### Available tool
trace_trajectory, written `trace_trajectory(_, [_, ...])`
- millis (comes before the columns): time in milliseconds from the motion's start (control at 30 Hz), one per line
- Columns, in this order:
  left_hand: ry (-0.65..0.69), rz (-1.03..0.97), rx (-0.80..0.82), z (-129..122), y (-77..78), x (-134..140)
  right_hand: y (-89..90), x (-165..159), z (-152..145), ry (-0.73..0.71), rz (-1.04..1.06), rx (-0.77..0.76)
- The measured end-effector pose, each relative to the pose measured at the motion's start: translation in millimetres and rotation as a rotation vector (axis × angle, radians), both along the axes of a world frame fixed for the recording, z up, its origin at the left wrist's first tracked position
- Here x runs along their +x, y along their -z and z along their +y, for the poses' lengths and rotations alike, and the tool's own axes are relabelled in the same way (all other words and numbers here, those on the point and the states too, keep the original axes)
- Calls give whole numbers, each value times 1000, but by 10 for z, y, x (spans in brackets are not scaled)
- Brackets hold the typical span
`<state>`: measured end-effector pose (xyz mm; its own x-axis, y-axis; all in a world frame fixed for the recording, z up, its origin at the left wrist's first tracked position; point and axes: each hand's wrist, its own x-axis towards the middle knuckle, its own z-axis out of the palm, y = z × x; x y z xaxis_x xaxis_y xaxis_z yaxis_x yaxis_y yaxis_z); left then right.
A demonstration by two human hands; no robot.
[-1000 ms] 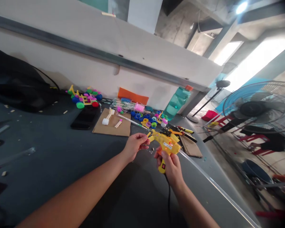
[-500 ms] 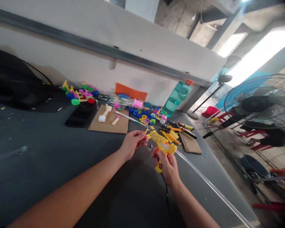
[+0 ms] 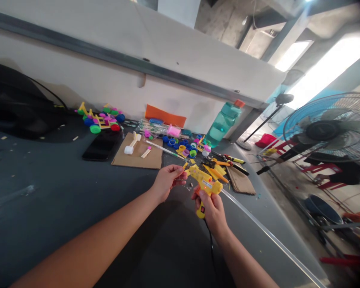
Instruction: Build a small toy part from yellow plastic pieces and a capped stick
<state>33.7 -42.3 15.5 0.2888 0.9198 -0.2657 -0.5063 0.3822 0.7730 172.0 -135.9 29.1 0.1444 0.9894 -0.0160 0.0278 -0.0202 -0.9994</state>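
My right hand (image 3: 212, 208) is wrapped round the handle of a yellow glue gun (image 3: 201, 176), whose nozzle points left. A long clear glue stick (image 3: 267, 232) runs out of its back, down to the right. Close to the nozzle, my left hand (image 3: 170, 180) pinches a small yellow piece (image 3: 185, 165), mostly covered by the fingers; I cannot make out its full shape. Behind the hands lies a cardboard sheet (image 3: 120, 159) bearing a small assembly of sticks and white caps (image 3: 129, 149) and a short stick piece with a pink end (image 3: 146, 152).
Coloured bottle caps (image 3: 184, 145) lie in a heap behind the glue gun. Pliers and cutters (image 3: 228, 162) rest by another cardboard piece (image 3: 241, 182). A teal bottle (image 3: 223, 124) leans near the wall. A phone (image 3: 100, 146) and colourful cap-wheeled models (image 3: 102, 119) are at left; a fan (image 3: 324, 130) stands right.
Almost nothing differs. Both hands, the glue gun and the small yellow piece keep their places; the view shifts only very slightly.
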Motion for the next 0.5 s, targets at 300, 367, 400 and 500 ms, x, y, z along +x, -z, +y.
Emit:
trace_trajectory(300, [2, -1, 1, 0, -2, -1, 4, -2, 10, 16, -27, -19])
trace_trajectory(367, [1, 1, -1, 1, -5, -1, 4, -3, 11, 18, -27, -18])
trace_trajectory(400, [1, 2, -2, 1, -5, -1, 5, -2, 10, 20, -26, -16])
trace_trajectory(500, [0, 2, -4, -2, -6, 0, 15, 8, 11, 22, -27, -9])
